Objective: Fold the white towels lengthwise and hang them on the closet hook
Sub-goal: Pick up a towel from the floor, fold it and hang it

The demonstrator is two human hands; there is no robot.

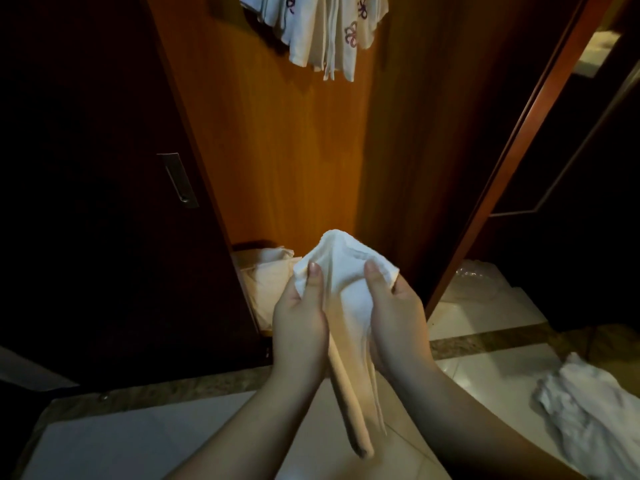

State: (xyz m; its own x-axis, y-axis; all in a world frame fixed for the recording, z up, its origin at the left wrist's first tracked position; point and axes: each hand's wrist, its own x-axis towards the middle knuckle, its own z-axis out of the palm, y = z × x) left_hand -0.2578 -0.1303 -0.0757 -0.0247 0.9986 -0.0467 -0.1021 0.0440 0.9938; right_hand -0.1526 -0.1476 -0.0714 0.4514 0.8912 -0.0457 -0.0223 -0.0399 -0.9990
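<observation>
A white towel hangs between both hands in front of the open closet, its long folded tail dropping down toward the floor. My left hand pinches its upper left edge with the thumb on top. My right hand pinches the upper right edge the same way. High up inside the closet, several white towels with purple flower embroidery hang in a bunch against the wooden back wall; the hook itself is hidden behind them.
A dark closet door with a metal handle stands at the left. Cream cloth lies on the closet floor. A crumpled white towel pile lies on the tiled floor at the right, near a dark framed door.
</observation>
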